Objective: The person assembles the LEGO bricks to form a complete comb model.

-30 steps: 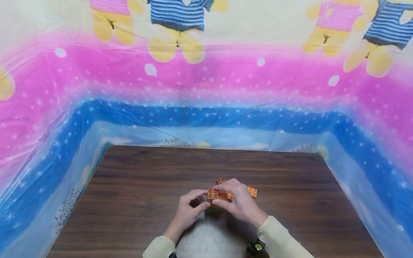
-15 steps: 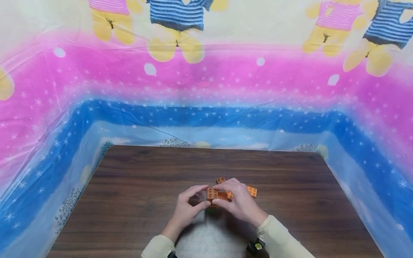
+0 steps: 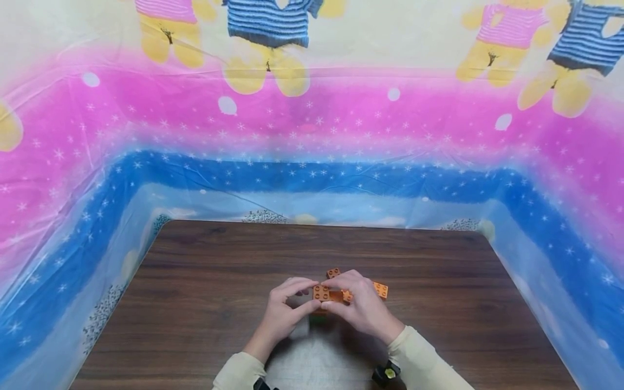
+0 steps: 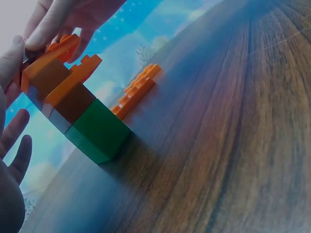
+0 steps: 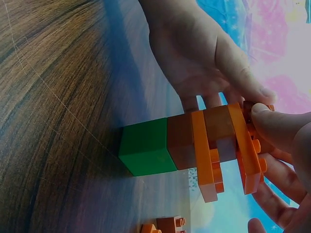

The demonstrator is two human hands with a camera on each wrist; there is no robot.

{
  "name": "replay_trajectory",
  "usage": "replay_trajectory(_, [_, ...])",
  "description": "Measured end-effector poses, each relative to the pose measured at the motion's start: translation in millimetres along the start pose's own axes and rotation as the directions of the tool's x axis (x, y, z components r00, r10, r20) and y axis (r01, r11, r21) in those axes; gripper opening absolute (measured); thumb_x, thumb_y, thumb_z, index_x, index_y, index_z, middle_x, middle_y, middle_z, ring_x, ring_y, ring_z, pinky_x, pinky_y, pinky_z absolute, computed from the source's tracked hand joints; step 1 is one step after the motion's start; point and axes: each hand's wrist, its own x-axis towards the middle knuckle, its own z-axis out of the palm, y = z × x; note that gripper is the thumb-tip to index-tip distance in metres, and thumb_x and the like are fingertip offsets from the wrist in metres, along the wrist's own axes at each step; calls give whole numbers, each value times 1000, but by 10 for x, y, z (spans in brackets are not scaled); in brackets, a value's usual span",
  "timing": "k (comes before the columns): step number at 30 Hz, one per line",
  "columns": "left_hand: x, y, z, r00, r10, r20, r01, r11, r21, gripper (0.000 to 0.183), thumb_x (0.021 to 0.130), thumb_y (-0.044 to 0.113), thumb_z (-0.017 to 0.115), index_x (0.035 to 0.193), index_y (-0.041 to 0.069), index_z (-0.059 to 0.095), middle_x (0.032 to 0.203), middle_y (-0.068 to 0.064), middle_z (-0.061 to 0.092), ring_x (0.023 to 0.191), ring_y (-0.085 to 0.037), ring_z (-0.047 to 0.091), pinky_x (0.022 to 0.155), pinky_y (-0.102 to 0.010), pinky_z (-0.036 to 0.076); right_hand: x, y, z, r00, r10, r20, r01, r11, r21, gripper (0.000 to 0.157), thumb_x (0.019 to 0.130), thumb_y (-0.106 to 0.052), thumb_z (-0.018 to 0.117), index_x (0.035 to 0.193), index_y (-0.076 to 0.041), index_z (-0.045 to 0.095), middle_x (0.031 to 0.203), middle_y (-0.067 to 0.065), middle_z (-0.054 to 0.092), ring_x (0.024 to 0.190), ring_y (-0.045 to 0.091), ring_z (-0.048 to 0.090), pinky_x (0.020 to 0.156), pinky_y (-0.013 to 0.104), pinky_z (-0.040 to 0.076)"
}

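A small tower of toy building bricks stands on the table, with a green block [image 5: 146, 145] at its foot. Above it, brown bricks [image 4: 73, 103] alternate with orange plates [image 5: 203, 158] that jut out to one side. The topmost brown brick [image 3: 320, 293] is pinched between thumb and fingers of my right hand [image 3: 362, 304]. From the opposite side my left hand [image 3: 284, 311] grips the same brick by thumb and forefinger, its other fingers spread. In the head view the hands hide much of the tower.
Behind my right hand lie a loose brown brick [image 3: 333, 273] and an orange studded plate [image 3: 381, 290] on the dark wooden table [image 3: 219, 271]. A printed cloth [image 3: 312, 173] encloses the table's back and sides.
My left thumb and forefinger have shifted up and right along the tower, closing on the top brown brick. The right hand stays in place.
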Motion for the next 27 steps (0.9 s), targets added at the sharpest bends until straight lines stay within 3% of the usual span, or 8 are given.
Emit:
replay_trajectory(8, [-10,19,17,1000,-1,-18,0,1000,-12,36,85,-3,85,118,5,77,114,-12,76,94,-32,69,80,-40,60,-12,11,19,1000,-3,-8,3,1000,-1,35,91,-36,84,122,-22,78,113,-10,75,106,11,64,83,39,59])
replay_trajectory(13, [18,134,15,999,22,-27,-22,1000,-9,35,82,-10,84,115,-1,76,110,-17,75,93,-32,69,78,-43,60,-15,22,27,1000,-3,-11,3,1000,8,35,91,-37,84,123,-22,78,112,-11,75,106,10,64,83,38,58])
replay_trajectory(18, [-16,-13,17,999,33,-24,-33,999,-12,37,82,-6,86,117,3,77,112,-14,76,96,-30,70,79,-44,61,-21,56,45,1000,2,-18,-1,1000,19,35,90,-37,85,122,-23,79,111,-13,74,105,7,63,82,35,58])
replay_trajectory(27, [-9,-54,19,997,76,-26,-76,997,1,37,83,0,88,118,7,78,111,-9,78,94,-32,67,81,-37,57,-35,98,54,1000,-8,-31,8,1000,27,36,90,-37,85,122,-24,79,111,-15,74,104,6,63,84,35,57])
